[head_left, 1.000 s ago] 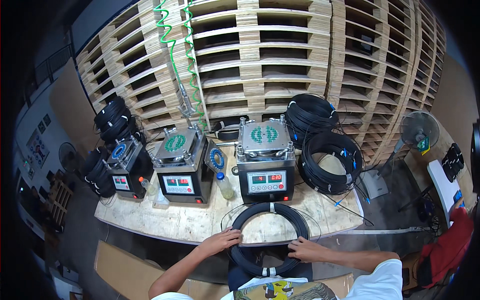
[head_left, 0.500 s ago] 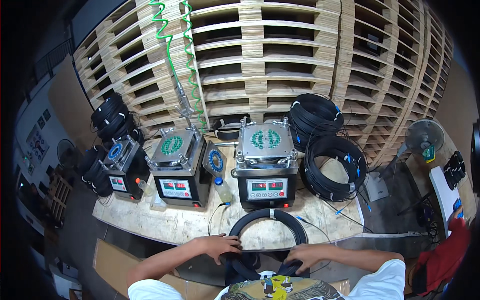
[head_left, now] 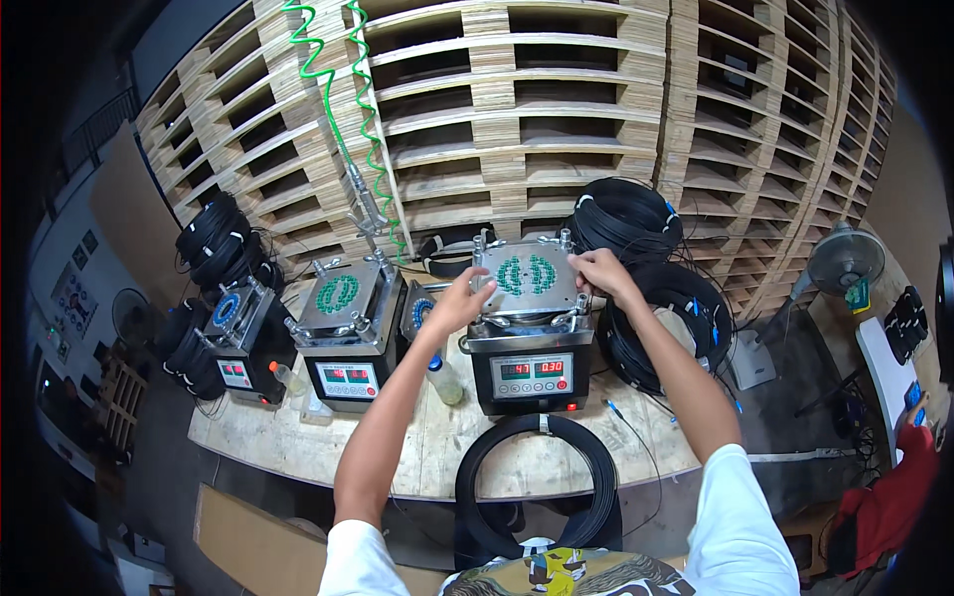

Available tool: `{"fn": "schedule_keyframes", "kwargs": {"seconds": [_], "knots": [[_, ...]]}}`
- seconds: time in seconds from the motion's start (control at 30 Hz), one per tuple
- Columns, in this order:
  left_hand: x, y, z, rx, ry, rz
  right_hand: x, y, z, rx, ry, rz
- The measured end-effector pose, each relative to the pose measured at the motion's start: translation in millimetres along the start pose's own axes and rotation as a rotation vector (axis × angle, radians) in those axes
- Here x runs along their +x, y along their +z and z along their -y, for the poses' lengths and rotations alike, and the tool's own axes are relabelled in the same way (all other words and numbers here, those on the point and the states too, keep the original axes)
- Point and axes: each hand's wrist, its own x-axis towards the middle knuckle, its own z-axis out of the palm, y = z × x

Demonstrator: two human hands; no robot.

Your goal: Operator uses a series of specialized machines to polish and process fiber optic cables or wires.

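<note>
Both my hands are at the polishing-type machine (head_left: 527,343) in the middle of the bench, a black box with a lit display and a square metal plate (head_left: 552,260) dotted with green connector ends. At the plate's left edge is my left hand (head_left: 465,306), thumb and forefinger apart. By the plate's right far corner post, my right hand (head_left: 602,274) has its fingers curled in; what they grip is hidden. A coil of black cable (head_left: 605,477), tied with a white band at its top, rests across my lap and the bench's front edge.
Two similar machines (head_left: 343,343) (head_left: 243,328) stand to the left, near a blue-capped bottle (head_left: 447,382) and a red-capped bottle (head_left: 286,377). Black cable coils (head_left: 621,214) lie at the right. Stacked pallets (head_left: 556,99) rise behind. A fan (head_left: 845,263) and a person's red sleeve (head_left: 889,497) are farther right.
Both hands have left the coil on my lap and reached forward to the sides of the middle machine's plate. The machine's red display reading has changed.
</note>
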Motion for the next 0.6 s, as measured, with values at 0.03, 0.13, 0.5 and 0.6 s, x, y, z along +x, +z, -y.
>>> {"fn": "schedule_keyframes", "kwargs": {"seconds": [0.03, 0.13, 0.5, 0.6], "knots": [[3.1, 10.2, -0.5, -0.006, 0.001, 0.008, 15.7, 3.7, -18.0, -0.003, 0.007, -0.006], [2.1, 21.2, -14.4, -0.056, -0.054, 0.013, 39.4, 12.8, -46.3, 0.032, -0.026, -0.168], [-23.7, -8.2, -56.6, 0.134, 0.077, -0.091, 27.2, 7.4, 57.1, 0.296, -0.063, -0.162], [-0.7, -4.0, -28.8, 0.202, 0.452, -0.369, 53.9, 11.8, 62.7, 0.089, -0.248, -0.278]]}}
